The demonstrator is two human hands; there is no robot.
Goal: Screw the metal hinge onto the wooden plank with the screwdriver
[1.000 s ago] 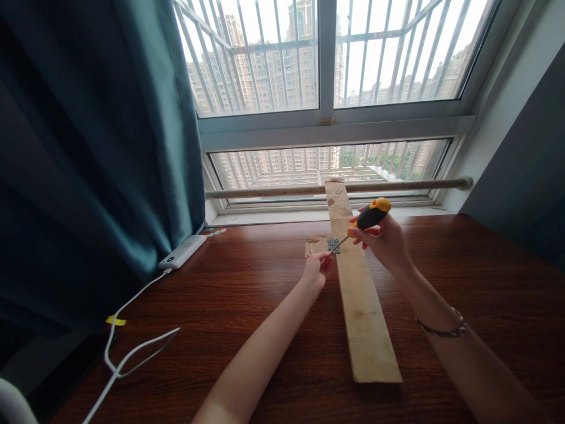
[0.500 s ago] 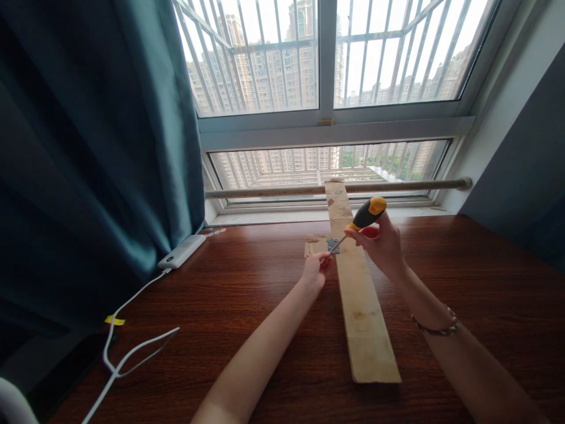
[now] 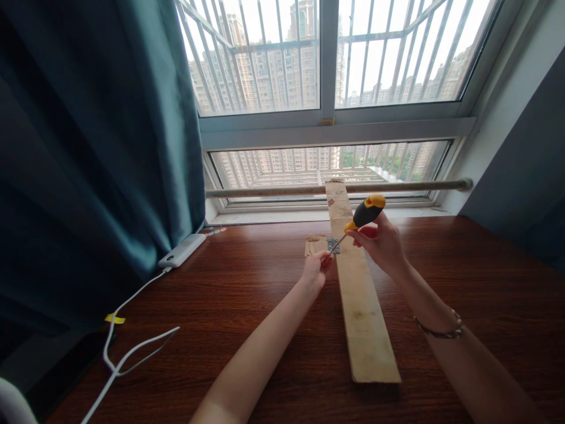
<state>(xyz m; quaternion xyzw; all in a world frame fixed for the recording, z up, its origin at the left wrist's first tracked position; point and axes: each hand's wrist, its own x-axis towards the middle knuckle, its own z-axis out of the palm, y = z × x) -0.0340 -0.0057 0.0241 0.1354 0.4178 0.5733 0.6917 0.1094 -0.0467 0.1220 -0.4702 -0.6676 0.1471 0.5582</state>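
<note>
My right hand [image 3: 383, 244] grips a yellow-and-black screwdriver [image 3: 365, 213], tilted so its tip points down and left. The tip meets a small metal hinge [image 3: 333, 245], which lies across a long wooden board [image 3: 364, 306] and a short wooden piece [image 3: 315, 242] on its left. Beside the hinge, my left hand [image 3: 316, 270] has its fingertips pinched together close to the screwdriver tip. Whatever those fingertips hold is too small to make out.
Board and hands are over a dark red-brown wooden tabletop [image 3: 247, 330]. To the left, a white power bank [image 3: 182, 252] has a white cable [image 3: 132, 294] running toward me. A blue curtain [image 3: 110, 147] hangs left; a rail [image 3: 273, 192] crosses before the window.
The screwdriver handle and my right hand have shifted very slightly. My left hand, the hinge and the boards look the same.
</note>
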